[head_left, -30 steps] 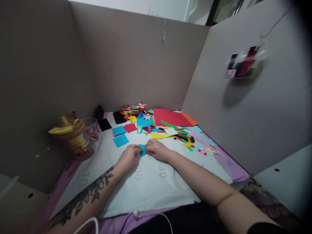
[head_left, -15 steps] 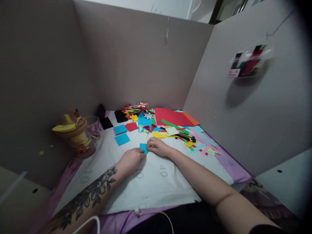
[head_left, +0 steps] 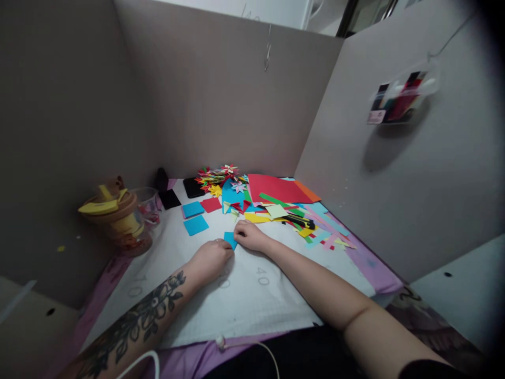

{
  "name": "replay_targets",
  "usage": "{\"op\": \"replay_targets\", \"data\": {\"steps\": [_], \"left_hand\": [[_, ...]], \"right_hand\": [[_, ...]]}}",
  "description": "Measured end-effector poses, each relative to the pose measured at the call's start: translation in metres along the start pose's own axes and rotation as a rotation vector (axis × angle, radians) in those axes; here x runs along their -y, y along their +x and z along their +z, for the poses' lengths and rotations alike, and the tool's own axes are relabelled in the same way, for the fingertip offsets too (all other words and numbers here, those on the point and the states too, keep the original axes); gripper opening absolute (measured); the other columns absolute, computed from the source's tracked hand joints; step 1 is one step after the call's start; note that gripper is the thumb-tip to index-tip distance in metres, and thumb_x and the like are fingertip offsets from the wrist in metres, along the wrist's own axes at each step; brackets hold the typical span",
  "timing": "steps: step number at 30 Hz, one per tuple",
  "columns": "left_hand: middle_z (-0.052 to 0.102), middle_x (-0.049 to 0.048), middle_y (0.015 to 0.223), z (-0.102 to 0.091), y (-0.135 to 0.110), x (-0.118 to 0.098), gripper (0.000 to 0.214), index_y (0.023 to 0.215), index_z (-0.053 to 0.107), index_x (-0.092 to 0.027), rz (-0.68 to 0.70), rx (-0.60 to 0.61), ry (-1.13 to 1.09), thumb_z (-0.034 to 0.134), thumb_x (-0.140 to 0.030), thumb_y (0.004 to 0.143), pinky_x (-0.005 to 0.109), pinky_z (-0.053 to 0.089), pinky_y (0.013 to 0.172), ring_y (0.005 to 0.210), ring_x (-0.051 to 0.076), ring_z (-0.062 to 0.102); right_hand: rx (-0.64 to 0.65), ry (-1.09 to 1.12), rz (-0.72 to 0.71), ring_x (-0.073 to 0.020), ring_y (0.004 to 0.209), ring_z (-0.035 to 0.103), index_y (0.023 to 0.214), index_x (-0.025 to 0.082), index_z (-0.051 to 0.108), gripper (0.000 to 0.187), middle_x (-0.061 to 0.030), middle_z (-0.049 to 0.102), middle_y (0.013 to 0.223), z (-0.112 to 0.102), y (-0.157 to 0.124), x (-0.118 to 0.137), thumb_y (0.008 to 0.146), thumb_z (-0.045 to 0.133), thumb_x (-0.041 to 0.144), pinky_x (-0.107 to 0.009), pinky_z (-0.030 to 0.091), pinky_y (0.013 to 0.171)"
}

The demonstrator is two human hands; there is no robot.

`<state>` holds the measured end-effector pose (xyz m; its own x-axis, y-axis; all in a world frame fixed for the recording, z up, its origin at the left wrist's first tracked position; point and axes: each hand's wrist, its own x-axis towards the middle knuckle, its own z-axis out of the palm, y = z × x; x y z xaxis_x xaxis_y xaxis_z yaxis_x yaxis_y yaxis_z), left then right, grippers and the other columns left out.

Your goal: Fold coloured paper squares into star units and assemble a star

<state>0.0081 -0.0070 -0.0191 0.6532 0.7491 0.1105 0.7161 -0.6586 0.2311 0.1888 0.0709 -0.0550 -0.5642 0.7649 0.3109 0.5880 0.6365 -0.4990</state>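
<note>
A small piece of blue paper (head_left: pixel 230 239) lies on the white cloth between my two hands. My left hand (head_left: pixel 213 258) is closed at its lower left edge, fingertips pressed on it. From the right, my right hand (head_left: pixel 249 235) pinches the paper's other edge with curled fingers. Two more blue squares, a nearer one (head_left: pixel 196 225) and one (head_left: pixel 193 209) behind it, lie up and to the left, beside a red square (head_left: pixel 211 205). Small folded red and pale pieces (head_left: pixel 236 207) sit just beyond my right hand.
Folded paper stars (head_left: pixel 216 181) are heaped at the back, near a black phone (head_left: pixel 193 188). Red sheets (head_left: pixel 276 189), paper strips (head_left: pixel 325 231) and a yellow-black cutter (head_left: pixel 302 220) lie right. A lidded cup (head_left: pixel 122 223) and clear cup (head_left: pixel 149 206) stand left. Grey panels (head_left: pixel 236 95) enclose the table.
The whole view has shifted slightly. Both hands stay at the blue paper in nearly the same pose, with no clear change in the paper.
</note>
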Motion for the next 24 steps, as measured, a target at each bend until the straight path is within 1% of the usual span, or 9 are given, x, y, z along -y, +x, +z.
{"op": "replay_targets", "data": {"steps": [2,6,8,10,14,24], "left_hand": [[0.064,0.0081,0.091,0.0013,0.0001,0.0011,0.027,0.087,0.064,-0.017,0.032,0.015,0.036,0.042,-0.008,0.077,0.029,0.041,0.082,0.091,0.020,0.056],[0.062,0.0085,0.088,0.0031,0.0012,0.0008,0.032,0.101,0.060,-0.017,-0.020,-0.008,0.091,0.039,-0.008,0.079,0.029,0.042,0.077,0.085,0.020,0.056],[0.061,0.0082,0.087,0.0028,0.0020,-0.0006,0.034,0.106,0.059,-0.018,-0.009,-0.003,0.108,0.038,-0.009,0.081,0.029,0.042,0.076,0.085,0.020,0.054],[0.060,0.0081,0.086,0.0019,0.0027,-0.0019,0.034,0.105,0.060,-0.019,0.024,0.020,0.123,0.039,-0.009,0.080,0.029,0.042,0.075,0.085,0.020,0.053],[0.060,0.0078,0.087,0.0004,0.0034,-0.0027,0.035,0.102,0.062,-0.020,0.042,0.039,0.136,0.040,-0.007,0.078,0.029,0.041,0.074,0.083,0.020,0.051],[0.059,0.0075,0.084,0.0000,0.0050,-0.0044,0.031,0.091,0.064,-0.017,0.027,0.039,0.149,0.038,-0.008,0.077,0.029,0.041,0.074,0.081,0.020,0.051]], "right_hand": [[0.000,-0.003,0.009,-0.0151,0.079,0.048,0.067,0.016,0.059,0.007,-0.0023,0.057,0.077,0.0001,0.0000,0.0005,0.073,0.058,0.013,-0.028,0.037,0.074],[0.009,-0.003,0.006,-0.0149,0.078,0.048,0.067,0.016,0.060,0.006,-0.0024,0.057,0.077,-0.0004,0.0003,0.0010,0.073,0.058,0.014,-0.027,0.037,0.074],[0.012,-0.008,0.006,-0.0149,0.078,0.048,0.067,0.016,0.060,0.006,-0.0023,0.056,0.076,-0.0005,0.0005,0.0014,0.073,0.059,0.014,-0.027,0.037,0.073],[0.004,-0.020,0.010,-0.0150,0.078,0.048,0.067,0.016,0.060,0.006,-0.0023,0.056,0.076,-0.0004,0.0005,0.0021,0.073,0.059,0.014,-0.028,0.036,0.074],[-0.025,-0.046,0.023,-0.0152,0.078,0.047,0.065,0.016,0.059,0.008,-0.0025,0.055,0.076,0.0007,0.0004,0.0035,0.073,0.058,0.015,-0.027,0.037,0.073],[-0.032,-0.120,0.043,-0.0165,0.081,0.047,0.067,0.017,0.059,0.007,-0.0032,0.054,0.079,0.0049,0.0005,0.0028,0.074,0.057,0.016,-0.028,0.036,0.073]]}}
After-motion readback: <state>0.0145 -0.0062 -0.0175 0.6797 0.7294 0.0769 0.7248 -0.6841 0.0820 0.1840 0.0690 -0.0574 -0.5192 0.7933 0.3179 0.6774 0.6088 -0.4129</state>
